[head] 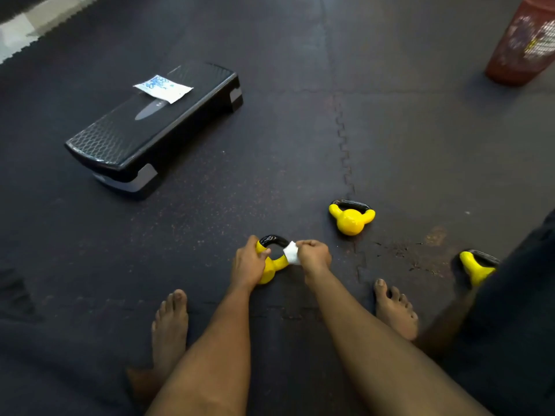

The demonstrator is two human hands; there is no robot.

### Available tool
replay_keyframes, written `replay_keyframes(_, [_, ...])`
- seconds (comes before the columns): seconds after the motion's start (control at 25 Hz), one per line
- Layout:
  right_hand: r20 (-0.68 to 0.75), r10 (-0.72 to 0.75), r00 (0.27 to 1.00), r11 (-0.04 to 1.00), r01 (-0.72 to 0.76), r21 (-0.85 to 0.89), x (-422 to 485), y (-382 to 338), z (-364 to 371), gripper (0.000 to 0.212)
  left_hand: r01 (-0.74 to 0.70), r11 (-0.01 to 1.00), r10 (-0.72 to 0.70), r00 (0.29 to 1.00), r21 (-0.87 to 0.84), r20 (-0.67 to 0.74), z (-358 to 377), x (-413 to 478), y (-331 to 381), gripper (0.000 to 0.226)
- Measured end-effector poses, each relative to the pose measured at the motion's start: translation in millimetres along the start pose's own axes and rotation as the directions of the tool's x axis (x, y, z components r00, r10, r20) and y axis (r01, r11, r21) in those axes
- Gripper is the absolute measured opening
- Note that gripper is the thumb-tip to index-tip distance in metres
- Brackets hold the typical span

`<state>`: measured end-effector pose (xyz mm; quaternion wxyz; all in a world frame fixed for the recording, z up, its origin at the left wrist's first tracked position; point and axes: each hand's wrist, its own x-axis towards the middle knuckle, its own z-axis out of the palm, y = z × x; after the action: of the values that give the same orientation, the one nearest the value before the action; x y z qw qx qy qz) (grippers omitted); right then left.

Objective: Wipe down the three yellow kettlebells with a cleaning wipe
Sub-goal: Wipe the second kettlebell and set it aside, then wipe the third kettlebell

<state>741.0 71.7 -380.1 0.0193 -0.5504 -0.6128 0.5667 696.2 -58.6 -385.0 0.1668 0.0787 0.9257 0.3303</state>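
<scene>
Kettlebell [271,264] handle pointing away, left hand [247,264] gripping, right hand [313,255] pressing wipe [291,253]

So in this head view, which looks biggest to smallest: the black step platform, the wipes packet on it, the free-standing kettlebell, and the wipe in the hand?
1. Step platform, by far.
2. Wipes packet and free-standing kettlebell: look alike, and the packet lies farther away, so unranked.
3. Wipe in the right hand, though partly hidden.

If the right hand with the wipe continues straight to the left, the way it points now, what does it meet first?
Most likely the kettlebell handle: the right hand presses the wipe against its right end. Beyond the handle is the left hand, gripping the kettlebell from the other side.
</scene>
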Motion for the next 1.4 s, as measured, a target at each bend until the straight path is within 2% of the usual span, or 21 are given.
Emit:
replay_keyframes(0.16, [0.058, -0.012, 0.998, 1.000, 0.012, -0.009, -3, 14, -25, 0.015, -0.072, 0.992, 0.075, 0.997, 0.105, -0.027, -2, -6, 5, 0.030])
replay_keyframes(0.28, [0.095, 0.007, 0.995, 1.000, -0.004, -0.028, 11, 12, -32, 0.031, -0.139, 0.990, 0.140, 0.989, 0.016, -0.052, -7, 10, 25, 0.030])
replay_keyframes(0.4, [0.047, -0.025, 0.999, 0.996, 0.021, 0.091, 30, -4, -39, 0.036, -0.177, 0.981, 0.172, 0.983, -0.074, -0.070, -13, 42, 54, 0.028])
replay_keyframes(0.52, [-0.072, -0.066, 0.995, 0.972, 0.080, 0.221, 51, -27, -50, 0.030, -0.151, 0.982, 0.145, 0.987, -0.111, -0.067, -5, 77, 76, 0.029])
replay_keyframes(0.72, [-0.193, -0.141, 0.971, 0.968, 0.176, 0.179, 89, -40, -26, 0.026, -0.006, 0.992, 0.011, 0.999, -0.127, 0.042, 44, 116, 77, 0.034])
replay_keyframes(0.92, [-0.149, -0.234, 0.961, 0.972, 0.236, -0.005, 102, -27, 5, 0.034, 0.094, 0.982, -0.080, 0.993, -0.162, 0.091, 67, 151, 73, 0.036])
replay_keyframes(1.0, [-0.139, -0.256, 0.957, 0.966, 0.259, 0.005, 101, -27, 7, 0.037, 0.142, 0.977, -0.122, 0.984, -0.161, 0.131, 69, 166, 76, 0.037])
replay_keyframes(1.08, [-0.116, -0.257, 0.960, 0.964, 0.263, 0.044, 99, -30, 3, 0.039, 0.158, 0.985, -0.147, 0.979, -0.068, 0.142, 70, 176, 79, 0.042])
replay_keyframes(1.24, [-0.092, -0.302, 0.949, 0.945, 0.311, 0.106, 90, -30, -18, 0.038, 0.070, 0.982, -0.096, 0.985, 0.177, 0.142, 62, 165, 86, 0.041])
replay_keyframes(1.4, [-0.183, -0.268, 0.946, 0.940, 0.298, 0.167, 79, -19, -76, 0.034, -0.103, 0.984, 0.091, 0.993, 0.148, 0.081, 57, 135, 112, 0.032])
